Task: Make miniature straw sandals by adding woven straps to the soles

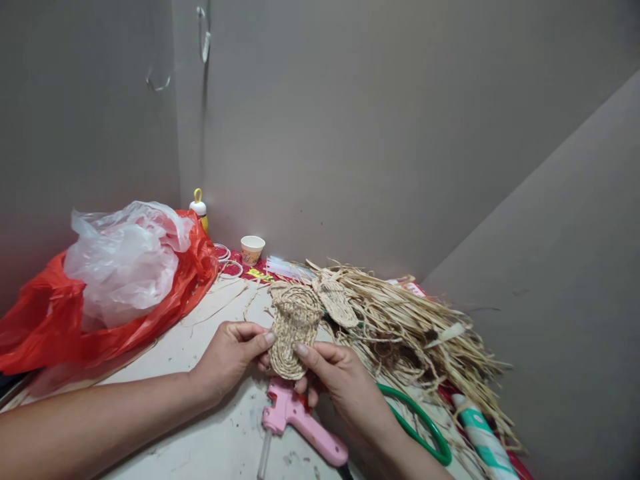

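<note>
Between my two hands is a small woven straw slipper (295, 327), its sole of coiled braid, held up over the table. My left hand (235, 357) pinches its left edge between thumb and fingers. On the lower right edge, my right hand (335, 377) grips it with the thumb on top and fingers underneath. Just below lies a pink glue gun (305, 423) with a clear glue stick poking out of it. A second woven straw sole (337, 303) rests behind, against the straw pile. The fingers under the slipper are partly hidden.
A heap of dry straw (415, 320) covers the right side. Green scissors handles (425, 427) and a green-white roll (485, 433) lie near it. Left stands a red plastic bag (200, 267) with clear plastic (125, 267). A paper cup (253, 250) and yellow-white bottle (199, 208) are at the back.
</note>
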